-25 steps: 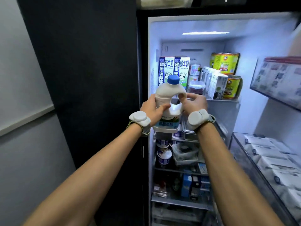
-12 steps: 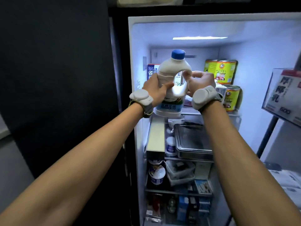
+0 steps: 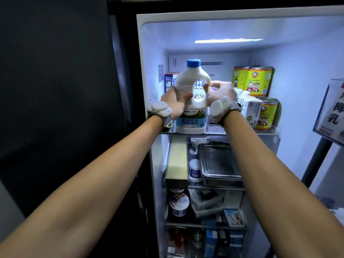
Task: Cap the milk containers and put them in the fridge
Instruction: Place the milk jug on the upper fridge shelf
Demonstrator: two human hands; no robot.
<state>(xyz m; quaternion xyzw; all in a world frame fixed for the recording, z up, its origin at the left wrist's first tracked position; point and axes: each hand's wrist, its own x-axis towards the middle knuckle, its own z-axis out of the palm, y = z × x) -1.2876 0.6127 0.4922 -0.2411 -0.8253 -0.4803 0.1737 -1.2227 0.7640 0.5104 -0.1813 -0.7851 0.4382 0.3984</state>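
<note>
Both hands are up at the open fridge (image 3: 147, 71), and between them stands a milk jug (image 3: 191, 101), smooth white plastic, rounded at the shoulders, with a ribbed blue cap (image 3: 193, 63) screwed on top. The left hand (image 3: 176, 104) wraps the jug's body at nine o'clock, thumb pressed across the front. The right hand (image 3: 220, 92) closes on the looped handle at three o'clock, fingers curled round it. The jug's base sits right at the front edge of the top glass shelf (image 3: 242, 134), upright; whether it rests there fully, I cannot tell.

Around it: a blue and white milk carton (image 3: 169, 81) just behind at ten o'clock, partly hidden by the jug. At two o'clock, shiny yellow tins (image 3: 253, 81) stacked against the wall, with pale cartons (image 3: 250, 110) just beside the right wrist. Below, at six o'clock, a flat metal tray (image 3: 219, 164) with a lid, a long cream box (image 3: 176, 161) on its left, and a round tub (image 3: 179, 203) further down.
</note>
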